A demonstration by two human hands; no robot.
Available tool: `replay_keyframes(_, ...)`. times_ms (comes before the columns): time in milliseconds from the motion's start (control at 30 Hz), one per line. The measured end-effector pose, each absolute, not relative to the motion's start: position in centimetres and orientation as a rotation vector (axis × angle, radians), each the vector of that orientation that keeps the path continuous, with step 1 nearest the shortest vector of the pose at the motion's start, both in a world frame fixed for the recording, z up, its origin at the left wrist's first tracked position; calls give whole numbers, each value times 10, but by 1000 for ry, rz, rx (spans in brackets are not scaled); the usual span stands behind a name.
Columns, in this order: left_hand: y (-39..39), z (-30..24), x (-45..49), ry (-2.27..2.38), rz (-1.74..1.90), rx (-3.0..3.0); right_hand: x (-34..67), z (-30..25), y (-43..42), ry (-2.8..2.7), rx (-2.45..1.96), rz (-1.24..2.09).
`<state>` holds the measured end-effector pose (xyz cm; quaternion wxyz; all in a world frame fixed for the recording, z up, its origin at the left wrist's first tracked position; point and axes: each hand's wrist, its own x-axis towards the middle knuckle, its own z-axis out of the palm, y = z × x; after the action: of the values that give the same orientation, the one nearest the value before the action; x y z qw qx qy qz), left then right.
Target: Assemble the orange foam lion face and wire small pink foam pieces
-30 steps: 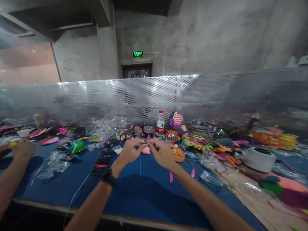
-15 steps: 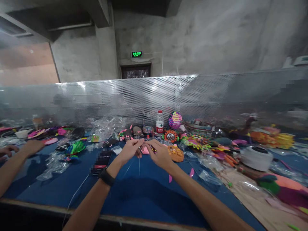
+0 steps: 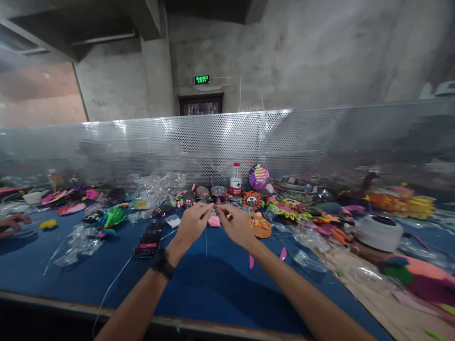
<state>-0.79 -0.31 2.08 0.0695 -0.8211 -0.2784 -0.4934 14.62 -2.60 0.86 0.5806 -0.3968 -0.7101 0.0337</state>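
Note:
My left hand (image 3: 194,221) and my right hand (image 3: 235,225) meet above the blue table (image 3: 213,284), fingertips pinched close together. Something tiny and dark seems to sit between the tips, too small to name. A small yellowish bit shows inside the curled fingers of my right hand; its kind is hidden. Below and between both hands lies a small pink piece (image 3: 213,221), apparently clay. An orange clay animal figure (image 3: 260,226) rests just right of my right hand. On my left wrist is a black watch (image 3: 162,263).
A phone (image 3: 150,239) with a white cable lies left of my arm. Behind stand a water bottle (image 3: 235,180) and a patterned round piece (image 3: 259,177). Two pink plastic blades (image 3: 251,261) lie at right, near a white roll (image 3: 378,233). Another person's hand (image 3: 12,225) is at far left.
My fingertips have come together a little above the pink piece, which now shows plainly between my hands. At left, the other person's reaching arm has drawn back, and a yellow piece is now visible there.

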Motion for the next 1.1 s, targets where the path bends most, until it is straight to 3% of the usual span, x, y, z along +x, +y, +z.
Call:
replay_keyframes(467, -17, 28, 3, -1146, -1468, -2558, 148, 1, -22, -1799, -905, -219)
replay_keyframes(867, -21, 37, -3, -1321, -1033, -2506, 150, -1, -19, -1929, -961, -375)
replay_keyframes(1000, -17, 36, -6, -1301, -1123, -2557, 149, 0, -20, -1940, -992, -305)
replay_keyframes(1100, -12, 35, -7, -1288, -1386, -2674, 149, 2, -22, -1880, -999, -215)
